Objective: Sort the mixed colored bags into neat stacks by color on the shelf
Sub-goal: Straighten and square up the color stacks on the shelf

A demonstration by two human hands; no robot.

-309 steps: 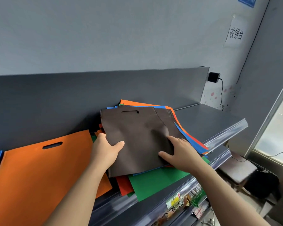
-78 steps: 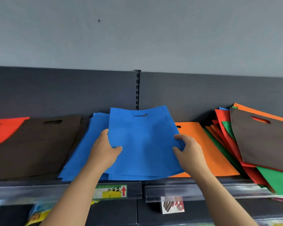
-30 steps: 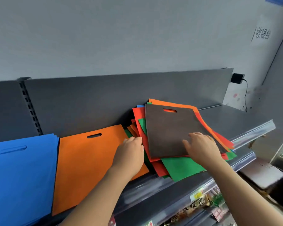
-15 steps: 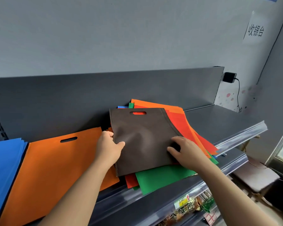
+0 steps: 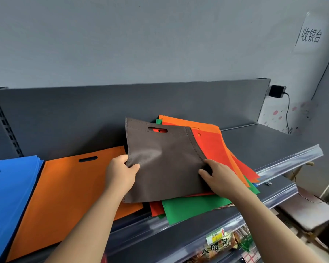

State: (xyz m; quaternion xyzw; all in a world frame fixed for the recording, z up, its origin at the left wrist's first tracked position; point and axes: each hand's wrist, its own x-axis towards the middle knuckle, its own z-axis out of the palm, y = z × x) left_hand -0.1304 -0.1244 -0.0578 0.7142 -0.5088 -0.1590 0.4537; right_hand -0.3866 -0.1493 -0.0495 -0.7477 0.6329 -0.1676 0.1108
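A brown bag (image 5: pixel 165 160) with a cut-out handle is lifted at its top off the mixed pile (image 5: pixel 213 149) of red, orange and green bags on the grey shelf (image 5: pixel 264 145). My left hand (image 5: pixel 120 173) pinches the brown bag's left edge, thumb on top. My right hand (image 5: pixel 217 177) grips its right edge. To the left lies an orange stack (image 5: pixel 65 192), and at the far left a blue stack (image 5: pixel 10 194). A green bag (image 5: pixel 190 207) sticks out from under the pile at the front.
The shelf's dark back panel (image 5: pixel 84 118) stands right behind the bags. Bare shelf (image 5: pixel 273 141) stretches to the right of the pile. A lower shelf with a price tag (image 5: pixel 216 236) sits below. A black adapter (image 5: pixel 276 91) hangs on the wall; a stool (image 5: pixel 308 213) stands lower right.
Both hands have taken the brown bag by its sides and raised its top edge off the pile, uncovering more of the red bag beneath. The view has shifted slightly.
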